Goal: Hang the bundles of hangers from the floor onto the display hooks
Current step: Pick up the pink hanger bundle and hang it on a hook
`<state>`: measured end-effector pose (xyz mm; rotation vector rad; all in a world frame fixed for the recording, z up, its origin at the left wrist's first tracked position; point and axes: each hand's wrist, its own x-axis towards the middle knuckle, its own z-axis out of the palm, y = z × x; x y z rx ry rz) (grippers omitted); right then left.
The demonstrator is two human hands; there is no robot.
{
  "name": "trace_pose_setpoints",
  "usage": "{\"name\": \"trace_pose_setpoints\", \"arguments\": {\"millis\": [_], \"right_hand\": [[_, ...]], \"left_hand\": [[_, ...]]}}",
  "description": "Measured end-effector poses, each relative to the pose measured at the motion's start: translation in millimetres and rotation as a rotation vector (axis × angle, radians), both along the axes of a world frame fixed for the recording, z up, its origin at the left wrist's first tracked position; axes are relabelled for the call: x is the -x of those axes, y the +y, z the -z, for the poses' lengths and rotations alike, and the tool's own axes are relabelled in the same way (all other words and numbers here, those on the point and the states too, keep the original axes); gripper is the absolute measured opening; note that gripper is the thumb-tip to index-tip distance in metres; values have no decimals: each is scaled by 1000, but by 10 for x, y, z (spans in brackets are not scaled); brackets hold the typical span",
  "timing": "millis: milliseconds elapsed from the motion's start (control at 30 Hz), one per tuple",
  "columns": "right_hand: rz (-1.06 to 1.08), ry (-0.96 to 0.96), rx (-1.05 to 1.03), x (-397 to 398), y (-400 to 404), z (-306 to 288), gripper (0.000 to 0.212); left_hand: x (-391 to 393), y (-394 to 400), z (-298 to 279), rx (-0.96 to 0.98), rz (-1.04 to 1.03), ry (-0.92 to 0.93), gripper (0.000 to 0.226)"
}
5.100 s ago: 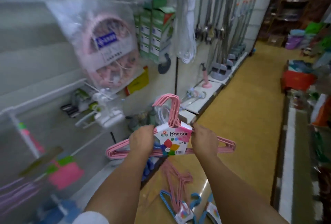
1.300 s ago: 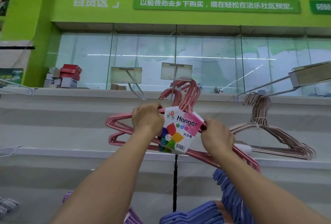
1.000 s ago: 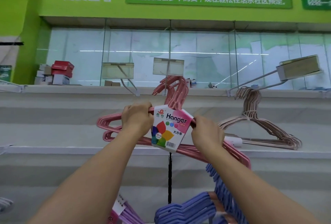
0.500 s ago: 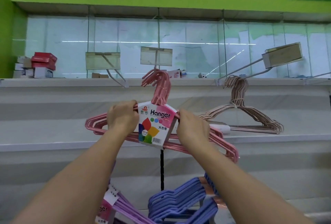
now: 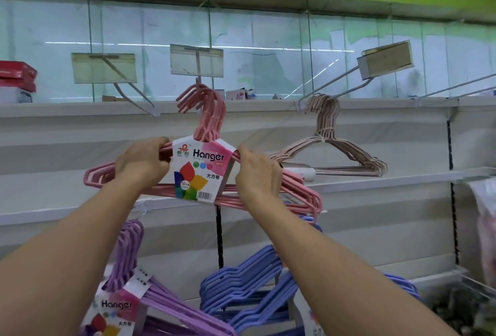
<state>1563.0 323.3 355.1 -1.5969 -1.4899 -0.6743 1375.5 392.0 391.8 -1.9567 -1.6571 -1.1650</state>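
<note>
I hold a bundle of pink hangers (image 5: pixel 212 118) with a white "Hanger" label up against the wall. My left hand (image 5: pixel 142 164) grips its left shoulder and my right hand (image 5: pixel 257 174) grips the right shoulder. The bundle's hook tops sit right at the middle display hook (image 5: pixel 198 82), under its clear price tag (image 5: pixel 196 60); I cannot tell whether they rest on it. A beige hanger bundle (image 5: pixel 327 145) hangs from the hook to the right (image 5: pixel 332 86).
An empty hook with a price tag (image 5: pixel 103 67) juts out at the upper left. Purple hangers (image 5: pixel 128 260) and blue hangers (image 5: pixel 249 276) hang on the row below my arms. A white ledge (image 5: pixel 402 180) runs across the wall. Red boxes (image 5: pixel 16 75) sit on the top shelf at the left.
I raised the pink bundle from the aisle floor up to the wall display. Over the last second it levelled out and its hooks closed in on the middle display hook.
</note>
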Motion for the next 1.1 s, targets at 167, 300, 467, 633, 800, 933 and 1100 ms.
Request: {"name": "trace_pose_setpoints", "arguments": {"millis": [167, 300, 467, 633, 800, 933, 1100], "right_hand": [[-50, 49, 133, 19, 22, -130, 34], [-33, 18, 179, -26, -10, -146, 35], [-171, -61, 287, -195, -59, -139, 40], [-406, 32, 721, -970, -191, -182, 42], [-307, 129, 589, -1345, -246, 161, 33], [-325, 42, 393, -1348, -270, 338, 27], [-695, 410, 601, -1548, -505, 241, 19]], "left_hand": [[24, 60, -39, -61, -72, 75, 17], [27, 162, -6, -115, -64, 78, 11], [21, 228, 94, -170, -45, 53, 16], [-32, 193, 128, -171, -96, 31, 20], [-74, 134, 98, -125, -139, 30, 19], [-49, 135, 63, -94, -117, 26, 19], [-89, 136, 60, -56, -80, -7, 17]]}}
